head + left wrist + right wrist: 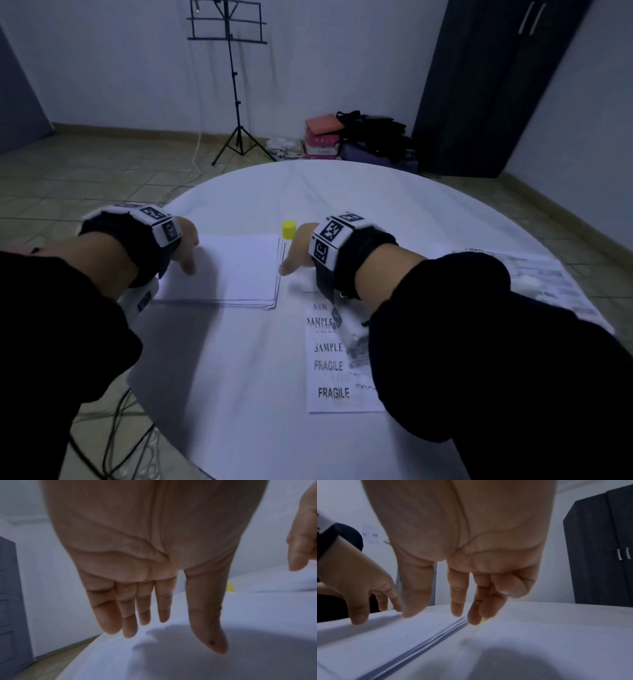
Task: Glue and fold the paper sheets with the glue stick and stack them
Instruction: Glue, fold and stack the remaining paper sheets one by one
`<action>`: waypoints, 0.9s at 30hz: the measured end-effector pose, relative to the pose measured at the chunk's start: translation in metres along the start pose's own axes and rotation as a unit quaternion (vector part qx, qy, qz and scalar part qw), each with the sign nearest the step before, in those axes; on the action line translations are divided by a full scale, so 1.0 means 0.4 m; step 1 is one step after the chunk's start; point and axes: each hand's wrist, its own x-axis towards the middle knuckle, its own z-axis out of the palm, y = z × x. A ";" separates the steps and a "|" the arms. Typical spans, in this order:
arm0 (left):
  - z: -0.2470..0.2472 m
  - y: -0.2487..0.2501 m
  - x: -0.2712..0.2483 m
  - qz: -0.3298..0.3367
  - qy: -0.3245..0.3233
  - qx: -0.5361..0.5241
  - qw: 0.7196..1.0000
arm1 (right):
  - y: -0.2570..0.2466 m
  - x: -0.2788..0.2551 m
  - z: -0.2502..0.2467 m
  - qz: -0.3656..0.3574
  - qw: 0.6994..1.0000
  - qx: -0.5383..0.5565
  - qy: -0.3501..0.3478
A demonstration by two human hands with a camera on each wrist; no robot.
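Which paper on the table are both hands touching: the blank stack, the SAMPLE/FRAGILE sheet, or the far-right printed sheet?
The blank stack: left hand and right hand flank it; the printed sheets lie untouched.

Stack of paper sheets (236, 270) mid-table (342, 192), a hand at either side.
The left hand (186, 245) is at the stack's left edge, the right hand (296, 250) at its right edge; the glue stick (288, 229) stands just behind the right hand; printed sheets (329, 366) lie to the right, nearer the person.
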 end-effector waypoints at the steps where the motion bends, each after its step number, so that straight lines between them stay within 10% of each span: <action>1: 0.007 -0.018 0.015 -0.010 -0.006 0.004 1.000 | -0.015 0.023 0.001 0.003 1.000 -0.011 -0.016; 18: 0.047 -0.075 0.103 -0.005 -0.016 -0.014 1.000 | -0.089 0.134 0.021 -0.043 0.998 -0.035 -0.019; 27: 0.054 -0.072 0.070 -0.027 0.027 -0.041 0.998 | -0.117 0.100 0.024 -0.004 0.992 0.124 -0.032</action>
